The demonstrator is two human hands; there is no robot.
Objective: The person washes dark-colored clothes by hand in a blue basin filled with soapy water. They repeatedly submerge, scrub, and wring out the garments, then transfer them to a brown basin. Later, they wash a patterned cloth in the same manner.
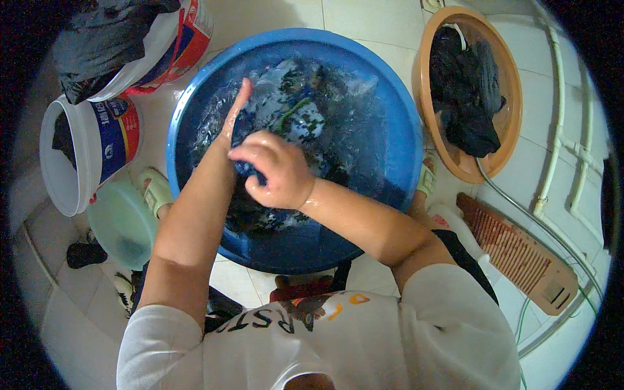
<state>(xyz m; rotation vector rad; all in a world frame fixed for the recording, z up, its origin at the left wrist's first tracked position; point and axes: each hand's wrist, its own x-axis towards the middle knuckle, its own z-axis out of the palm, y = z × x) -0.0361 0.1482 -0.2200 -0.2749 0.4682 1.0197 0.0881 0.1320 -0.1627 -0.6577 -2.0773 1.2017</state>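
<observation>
A large round blue tub (406,130) holds rippling water and dark wet clothes (260,218), one with a green strip. My right hand (276,172) is above the water, its fingers curled round a dark blue wet cloth (244,123). Beside it my left hand (236,116) shows edge-on, with one digit stretched up and the same cloth against its palm. The other fingers of the left hand are hidden; it appears to grip the cloth's upper part.
Right of the tub stands an orange basin (513,97) with dark clothes, above a brown slatted washboard (513,250). On the left are two white buckets (62,166) with dark cloth and a pale green basin (120,221). Pipes (552,130) run along the right wall.
</observation>
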